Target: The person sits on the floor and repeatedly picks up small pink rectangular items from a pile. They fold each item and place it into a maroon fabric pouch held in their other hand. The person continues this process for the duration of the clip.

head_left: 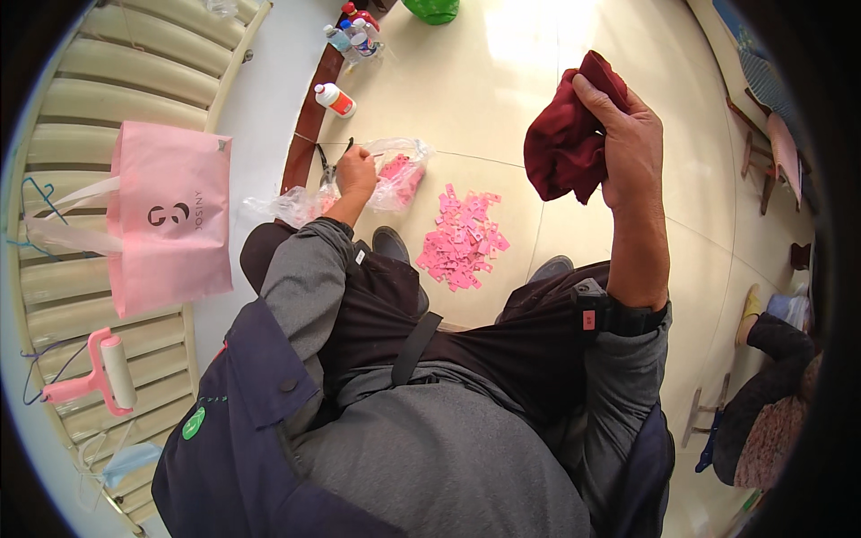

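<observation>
My right hand (pixel 628 148) is raised on the right, its thumb and fingers closed on a dark red cloth piece (pixel 565 143). The cloth hangs bunched to the left of the hand; its exact kind cannot be told. My left hand (pixel 356 172) is closed low over the floor, and a short dark tip (pixel 350 143) shows just above its fingers. What it grips is mostly hidden. Right beside it lies a clear plastic bag (pixel 408 154) with pink pieces inside. A loose heap of pink paper tags (pixel 462 238) lies on the floor in front of my feet.
A white bottle with a red label (pixel 335 100) and several other bottles (pixel 359 40) stand along the wall. A pink bag (pixel 170 220) and a pink lint roller (pixel 103 372) hang on the radiator (pixel 76 179). Another person (pixel 776 394) sits at the right.
</observation>
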